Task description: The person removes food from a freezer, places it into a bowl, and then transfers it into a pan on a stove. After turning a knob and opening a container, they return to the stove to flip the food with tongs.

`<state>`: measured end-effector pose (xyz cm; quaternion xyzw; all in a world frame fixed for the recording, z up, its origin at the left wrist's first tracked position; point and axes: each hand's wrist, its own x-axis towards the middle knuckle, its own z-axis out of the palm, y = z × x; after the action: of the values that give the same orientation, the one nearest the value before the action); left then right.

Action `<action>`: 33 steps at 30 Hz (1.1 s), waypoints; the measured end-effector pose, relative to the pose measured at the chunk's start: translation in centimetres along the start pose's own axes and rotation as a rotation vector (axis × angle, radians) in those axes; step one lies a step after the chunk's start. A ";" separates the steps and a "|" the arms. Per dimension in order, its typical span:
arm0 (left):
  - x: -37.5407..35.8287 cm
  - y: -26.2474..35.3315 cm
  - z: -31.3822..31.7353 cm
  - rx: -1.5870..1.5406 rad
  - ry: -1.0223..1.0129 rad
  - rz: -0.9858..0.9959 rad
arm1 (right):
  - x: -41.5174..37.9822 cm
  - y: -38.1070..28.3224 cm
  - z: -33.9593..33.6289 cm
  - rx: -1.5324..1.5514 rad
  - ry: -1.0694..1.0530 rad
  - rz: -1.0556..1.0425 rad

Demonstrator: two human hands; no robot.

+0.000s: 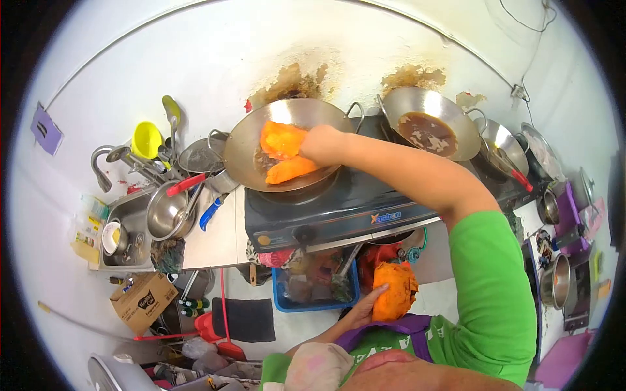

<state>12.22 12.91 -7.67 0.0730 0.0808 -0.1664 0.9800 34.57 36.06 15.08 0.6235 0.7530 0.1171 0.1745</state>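
My right hand point(324, 144) reaches over the left wok point(238, 153), its fingers closed against a bright orange piece of food point(282, 139). A second orange piece point(290, 170) lies just below it in the wok, beside some dark oil. Low in front of my body, my left hand point(364, 310) grips a bulky orange lump point(393, 290) with dark patches on its right side; I cannot make out its exact kind. The wok stands on a black gas stove point(319, 225).
A second wok point(424, 124) of brown liquid and a pan point(505, 150) stand to the right. Leftward are a blue-handled knife point(212, 212), a steel bowl point(163, 212) and a sink point(134, 212). A blue bin point(316, 303) sits below the stove.
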 end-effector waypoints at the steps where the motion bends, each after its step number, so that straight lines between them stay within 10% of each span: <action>1: 0.4 -0.2 -0.4 -0.006 -0.001 0.000 | -1.0 0.1 -1.4 0.073 0.058 0.018; 10: 1.7 0.9 5.3 0.213 0.208 -0.216 | -24.4 -4.7 -4.3 0.787 0.851 0.103; 15: 7.2 -1.1 6.9 0.238 0.106 -0.200 | -40.8 -13.3 8.2 0.706 0.775 0.891; 17: 9.5 -2.3 8.2 0.311 0.106 -0.233 | -46.4 -18.3 13.1 1.006 0.525 1.240; 21: 17.8 -9.5 8.2 0.362 0.064 -0.406 | -57.2 -21.0 11.2 2.197 0.646 1.285; 29: 35.4 -27.1 16.0 0.704 -0.054 -0.576 | -78.5 -20.8 15.9 2.156 1.039 1.596; 33: 43.5 -34.4 21.2 0.757 -0.164 -0.699 | -88.8 -19.8 16.9 2.190 1.595 1.537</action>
<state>43.96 -36.46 1.07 0.3777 -0.0426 -0.5065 0.7740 38.05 -55.53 2.21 0.4426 -0.1258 -0.1224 -0.8794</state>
